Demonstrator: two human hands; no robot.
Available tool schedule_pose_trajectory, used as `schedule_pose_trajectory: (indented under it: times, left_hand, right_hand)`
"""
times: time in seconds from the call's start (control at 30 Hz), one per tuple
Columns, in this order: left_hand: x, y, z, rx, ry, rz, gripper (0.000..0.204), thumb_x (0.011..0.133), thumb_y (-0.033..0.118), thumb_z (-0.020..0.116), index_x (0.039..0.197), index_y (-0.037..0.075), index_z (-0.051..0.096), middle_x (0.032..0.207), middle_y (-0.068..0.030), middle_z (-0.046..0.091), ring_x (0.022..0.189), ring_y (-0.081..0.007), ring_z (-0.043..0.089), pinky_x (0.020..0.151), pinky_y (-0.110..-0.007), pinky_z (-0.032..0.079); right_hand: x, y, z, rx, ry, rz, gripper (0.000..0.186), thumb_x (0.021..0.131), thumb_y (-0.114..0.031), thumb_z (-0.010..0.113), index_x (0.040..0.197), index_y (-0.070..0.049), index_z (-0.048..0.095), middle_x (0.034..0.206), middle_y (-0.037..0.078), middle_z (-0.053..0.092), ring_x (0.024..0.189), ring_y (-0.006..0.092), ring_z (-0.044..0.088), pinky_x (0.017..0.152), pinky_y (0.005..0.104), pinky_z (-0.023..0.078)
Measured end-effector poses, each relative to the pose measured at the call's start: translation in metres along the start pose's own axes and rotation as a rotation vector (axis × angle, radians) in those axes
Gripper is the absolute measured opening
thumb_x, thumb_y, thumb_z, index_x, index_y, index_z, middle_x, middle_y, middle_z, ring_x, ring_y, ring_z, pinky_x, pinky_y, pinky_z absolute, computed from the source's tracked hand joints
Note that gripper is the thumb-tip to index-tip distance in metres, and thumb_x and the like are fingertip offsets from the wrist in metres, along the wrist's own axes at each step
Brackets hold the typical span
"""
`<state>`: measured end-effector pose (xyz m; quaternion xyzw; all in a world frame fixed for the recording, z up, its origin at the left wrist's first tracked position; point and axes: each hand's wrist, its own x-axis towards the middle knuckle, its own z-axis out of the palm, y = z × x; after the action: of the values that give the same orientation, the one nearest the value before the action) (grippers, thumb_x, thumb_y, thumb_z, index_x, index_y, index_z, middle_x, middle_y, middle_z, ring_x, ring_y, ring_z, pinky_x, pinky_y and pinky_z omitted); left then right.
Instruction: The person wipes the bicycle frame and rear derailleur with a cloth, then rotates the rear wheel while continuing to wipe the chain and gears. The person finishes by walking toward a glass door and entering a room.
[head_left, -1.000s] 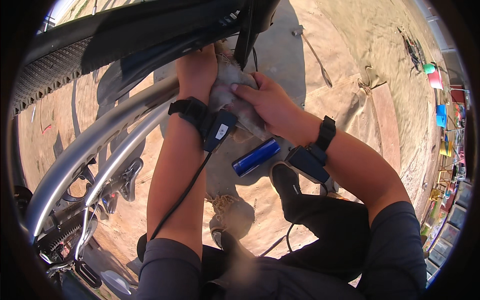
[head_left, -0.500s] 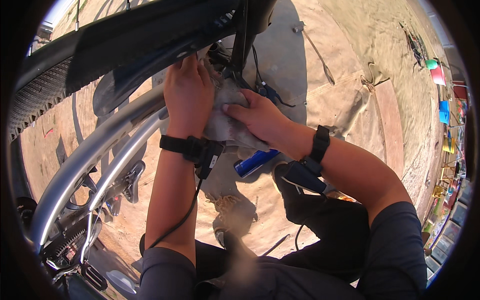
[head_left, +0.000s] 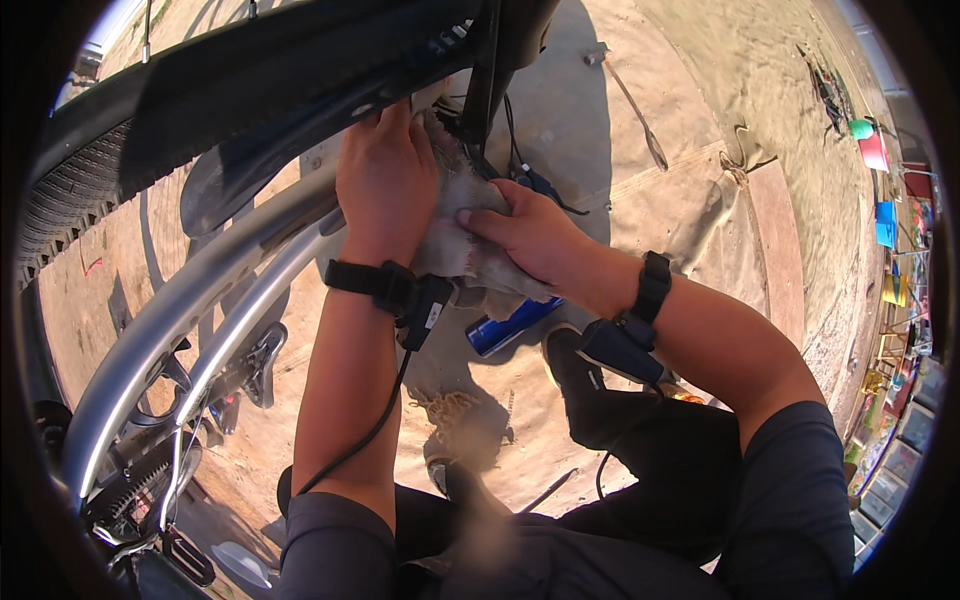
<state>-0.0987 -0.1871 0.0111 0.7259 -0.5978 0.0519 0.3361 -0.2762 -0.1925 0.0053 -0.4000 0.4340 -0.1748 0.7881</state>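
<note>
A grey cloth (head_left: 447,242) is found between the two hands, just below a black fork (head_left: 482,85) of the bicycle. At the upper left, the view is blocked by a wide black tyre (head_left: 75,190), by which a dark shadowed part is carried toward the fork. Below it, the left side is filled by two curved silver tubes (head_left: 200,270). To the right of the cloth, a black lever (head_left: 540,186) with its cable is seen near the fork. Under the lower edge of the cloth, a blue cylinder (head_left: 508,328) is partly covered; it is laid on the tan ground sheet (head_left: 690,110). Farther off, a tool with a thin long handle (head_left: 632,105) is placed on the same sheet.

The cloth is crumpled, with folds and a frayed, torn-looking edge, and is marked by darker stains. By the right hand (head_left: 545,240) it is clamped, with the thumb pressed on top. The left hand (head_left: 388,185) is reached upward beside the cloth, with the fingers close together; their tips are hidden, so whether they are clamped on something cannot be told.
</note>
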Motion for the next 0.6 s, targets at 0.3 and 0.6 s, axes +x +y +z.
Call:
schedule_pose_trajectory:
  times: [0.3, 0.6]
  left_hand:
    - [0.005, 0.017, -0.008, -0.947, -0.461, -0.491, 0.032, 0.104, 0.015, 0.055, 0.132, 0.004, 0.064, 0.107, -0.0111, 0.073, 0.092, -0.0237, 0.072, 0.084, -0.036, 0.057]
    - [-0.005, 0.023, -0.001, -1.099, -0.404, -0.58, 0.032, 0.108, 0.014, 0.048, 0.135, 0.006, 0.063, 0.097, -0.0033, 0.075, 0.084, -0.0096, 0.068, 0.071, -0.026, 0.053]
  right_hand:
    - [-0.014, -0.008, -0.022, -0.173, 0.019, 0.042, 0.037, 0.095, -0.015, 0.071, 0.127, 0.001, 0.06, 0.108, 0.01, 0.071, 0.096, 0.0143, 0.069, 0.083, 0.0288, 0.056]
    - [-0.025, -0.028, -0.047, -0.138, -0.039, -0.038, 0.036, 0.093, -0.014, 0.073, 0.124, 0.0, 0.063, 0.106, 0.008, 0.071, 0.097, 0.0131, 0.067, 0.084, 0.0279, 0.055]
